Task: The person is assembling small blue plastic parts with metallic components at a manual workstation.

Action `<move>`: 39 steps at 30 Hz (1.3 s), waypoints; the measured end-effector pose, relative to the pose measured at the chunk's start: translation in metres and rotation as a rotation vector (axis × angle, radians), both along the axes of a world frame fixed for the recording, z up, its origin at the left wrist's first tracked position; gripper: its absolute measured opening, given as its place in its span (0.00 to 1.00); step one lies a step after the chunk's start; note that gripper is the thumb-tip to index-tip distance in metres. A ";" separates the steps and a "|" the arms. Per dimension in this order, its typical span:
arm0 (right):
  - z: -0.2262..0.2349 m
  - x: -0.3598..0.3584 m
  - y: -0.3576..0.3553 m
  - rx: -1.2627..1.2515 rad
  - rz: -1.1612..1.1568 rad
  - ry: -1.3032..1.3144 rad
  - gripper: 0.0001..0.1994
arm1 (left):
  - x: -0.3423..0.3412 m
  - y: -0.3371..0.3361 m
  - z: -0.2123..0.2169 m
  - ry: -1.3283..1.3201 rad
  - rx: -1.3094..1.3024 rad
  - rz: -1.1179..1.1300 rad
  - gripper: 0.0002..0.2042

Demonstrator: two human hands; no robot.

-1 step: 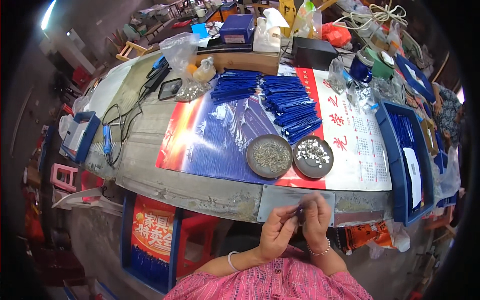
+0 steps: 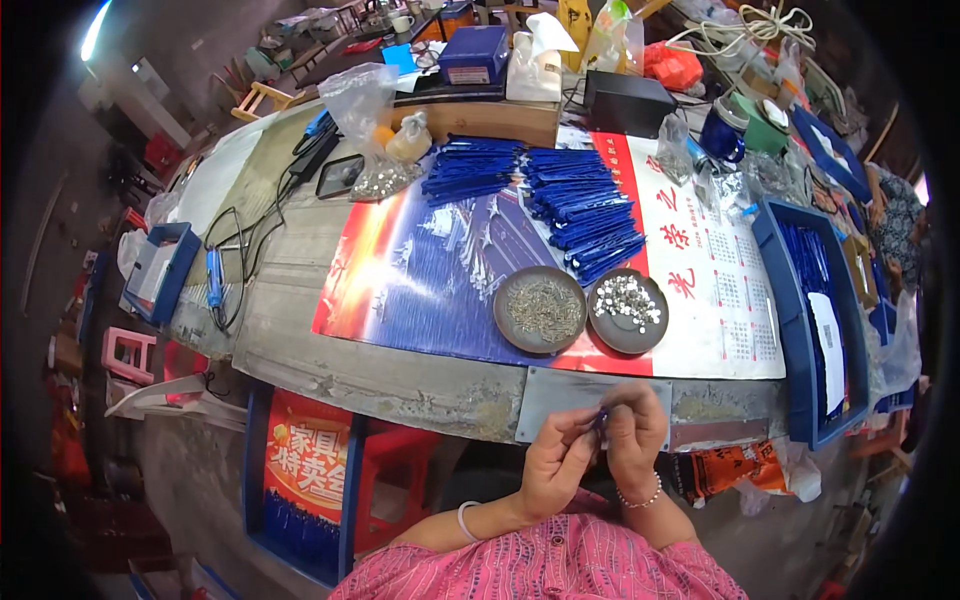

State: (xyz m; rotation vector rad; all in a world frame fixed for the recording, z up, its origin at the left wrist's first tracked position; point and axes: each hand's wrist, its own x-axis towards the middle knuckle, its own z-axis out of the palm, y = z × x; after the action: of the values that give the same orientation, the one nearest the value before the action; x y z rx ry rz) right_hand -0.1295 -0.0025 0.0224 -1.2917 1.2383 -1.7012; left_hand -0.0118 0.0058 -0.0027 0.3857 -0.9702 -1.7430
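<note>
Close together at the near table edge, my left hand [image 2: 557, 455] and my right hand [image 2: 637, 432] pinch a small dark blue piece [image 2: 601, 418] between their fingertips. Most of it is hidden, so its kind cannot be told. Under and just beyond the fingers lies a flat grey metal plate [image 2: 540, 390]. Two round dark dishes stand beyond it: the left dish [image 2: 508, 334] holds thin small metal bits, the right dish [image 2: 628, 344] shiny silver-white pieces. Farther back, slim dark blue strips [image 2: 585, 210] lie in overlapping rows on a printed poster [image 2: 420, 290].
A blue tray [image 2: 800, 360] with more blue strips stands at the right edge. Another blue tray [image 2: 350, 500] sits below the table at left. A corded blue tool [image 2: 214, 278] lies far left. At the back are a clear bag [image 2: 385, 180] of metal bits and a wooden block [image 2: 500, 125].
</note>
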 end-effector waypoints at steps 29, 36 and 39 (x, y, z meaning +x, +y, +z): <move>-0.017 -0.004 -0.006 -0.252 -0.139 0.616 0.07 | -0.007 0.000 -0.010 -0.233 -0.079 0.186 0.14; 0.006 -0.010 -0.002 -0.142 0.013 0.432 0.07 | -0.003 -0.003 0.011 -0.124 0.017 0.110 0.14; 0.000 -0.010 0.007 -0.241 -0.107 0.619 0.07 | -0.002 0.009 0.004 -0.125 0.031 0.074 0.14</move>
State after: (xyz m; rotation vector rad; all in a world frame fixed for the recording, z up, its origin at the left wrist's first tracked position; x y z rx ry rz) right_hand -0.1395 0.0049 0.0221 -2.0335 1.4882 -1.6119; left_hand -0.0141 0.0149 0.0015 0.5493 -1.0059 -1.6844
